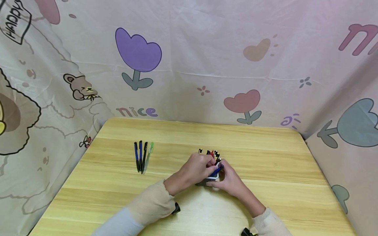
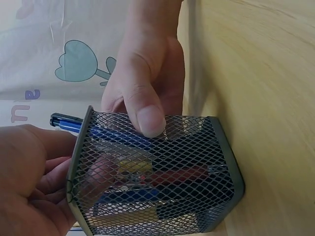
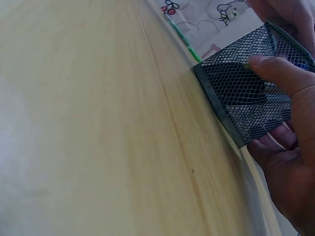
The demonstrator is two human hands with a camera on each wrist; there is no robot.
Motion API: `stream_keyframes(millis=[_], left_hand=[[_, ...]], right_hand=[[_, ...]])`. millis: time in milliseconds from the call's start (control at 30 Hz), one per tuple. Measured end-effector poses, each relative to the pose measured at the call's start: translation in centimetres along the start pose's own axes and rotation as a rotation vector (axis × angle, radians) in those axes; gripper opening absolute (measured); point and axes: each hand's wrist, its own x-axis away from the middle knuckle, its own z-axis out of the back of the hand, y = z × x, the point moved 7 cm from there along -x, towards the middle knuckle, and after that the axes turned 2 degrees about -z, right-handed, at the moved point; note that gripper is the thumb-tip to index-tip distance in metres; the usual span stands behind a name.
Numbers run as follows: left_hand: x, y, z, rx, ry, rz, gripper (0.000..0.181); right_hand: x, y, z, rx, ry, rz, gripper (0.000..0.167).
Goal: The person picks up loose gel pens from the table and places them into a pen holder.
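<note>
A black mesh pen holder (image 1: 203, 182) stands on the table with several pens in it. My right hand (image 1: 231, 180) grips its side; the thumb presses on the mesh (image 2: 197, 147) in the left wrist view. Over the mouth is my left hand (image 1: 196, 168), its fingers bent, one fingertip showing through the mesh inside. A blue pen (image 1: 218, 170) leans out beside those fingertips; whether they pinch a pen is hidden. In the right wrist view my right hand (image 3: 295, 132) lies around the holder (image 3: 236, 88).
To the left on the wooden table (image 1: 103, 190) lie two blue-and-black pens (image 1: 136, 157), a black pen (image 1: 144, 157) and a green one (image 1: 148, 158), side by side. A patterned cloth (image 1: 189, 49) hangs behind the table and at both sides.
</note>
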Motion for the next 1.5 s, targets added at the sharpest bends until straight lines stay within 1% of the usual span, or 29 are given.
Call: stream_keyframes(millis=[100, 267, 333, 500, 667, 733, 833, 1033, 1133, 1333, 1400, 1500], left_hand=[[0.0, 0.0, 0.1, -0.01, 0.015, 0.012, 0.008], [0.0, 0.0, 0.2, -0.035, 0.03, 0.031, 0.008], [0.0, 0.0, 0.2, -0.044, 0.027, 0.035, 0.008], [0.0, 0.2, 0.1, -0.06, 0.017, 0.043, 0.008], [0.1, 0.2, 0.1, -0.085, -0.009, 0.049, 0.01], [0.2, 0.2, 0.2, -0.09, -0.016, 0.052, 0.013], [0.3, 0.3, 0.7, -0.089, -0.005, 0.054, 0.016], [0.6, 0.3, 2.3, -0.081, 0.048, 0.042, 0.013], [0.8, 0.3, 3.5, -0.106, 0.071, 0.035, 0.014], [1.2, -0.1, 6.1, -0.145, 0.14, 0.026, 0.025], [1.4, -0.4, 7.0, -0.146, 0.163, 0.031, 0.03], [1.8, -1.0, 8.5, -0.173, 0.208, 0.038, 0.035]], right_hand=[[0.0, -0.1, 0.0, 0.01, 0.005, 0.005, 0.058], [-0.1, -0.3, 0.3, 0.068, 0.031, 0.006, 0.057], [-0.1, -0.2, 0.4, 0.085, 0.037, -0.003, 0.057], [0.0, -0.1, 0.3, 0.08, 0.028, -0.019, 0.057], [0.0, -0.1, 0.2, 0.08, 0.023, -0.024, 0.057], [0.0, -0.2, 0.3, 0.087, 0.024, -0.022, 0.058], [0.1, -0.2, 0.4, 0.106, 0.025, -0.013, 0.06], [0.1, -0.1, 0.4, 0.096, 0.023, -0.023, 0.069], [0.1, 0.0, 0.4, 0.08, 0.021, -0.027, 0.071], [0.1, -0.1, 0.3, 0.071, 0.024, -0.021, 0.074], [0.1, -0.1, 0.4, 0.076, 0.027, -0.026, 0.074], [0.1, -0.1, 0.3, 0.079, 0.031, -0.036, 0.074]])
